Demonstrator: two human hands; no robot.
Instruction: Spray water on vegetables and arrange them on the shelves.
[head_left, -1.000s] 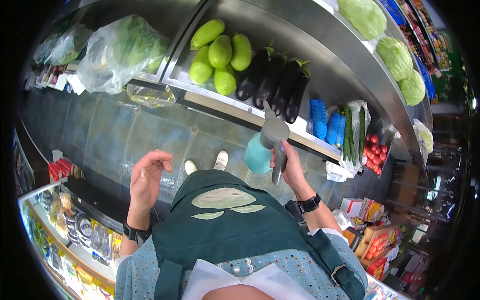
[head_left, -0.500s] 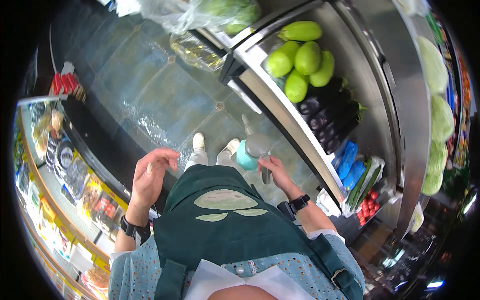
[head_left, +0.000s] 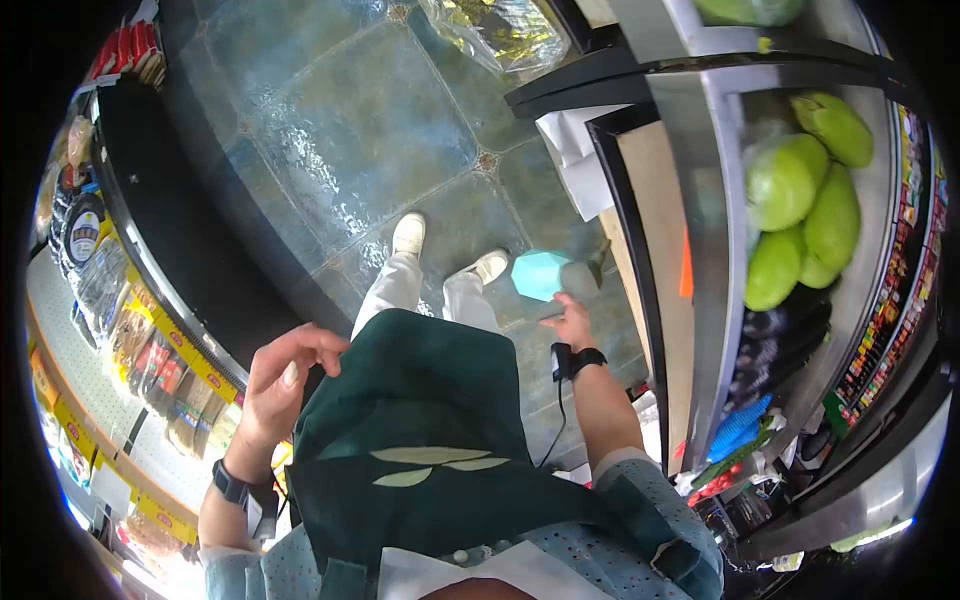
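Observation:
My right hand [head_left: 572,324] is low beside my right leg, holding a spray bottle [head_left: 540,275] with a faceted turquoise body and a grey part. The bottle hangs over the floor just right of my shoes, its grey end blurred and its grip mostly hidden by my hand. My left hand [head_left: 280,385] is raised at the left edge of my dark green apron [head_left: 430,370]. Its fingers are loosely bent and apart from the thumb, with nothing in them.
Right of me, a produce case holds green eggplants [head_left: 800,220], dark eggplants [head_left: 770,350] and a blue-wrapped item [head_left: 740,428]. On the left, a shelf [head_left: 150,330] carries packaged goods above a black curved base [head_left: 180,220]. A clear plastic bag [head_left: 500,35] lies on the wet-looking tiled floor [head_left: 350,130].
My view has shifted and turned, bringing the produce case closer on the right. The spray bottle has swung, its turquoise body now facing left. My left hand keeps its pose.

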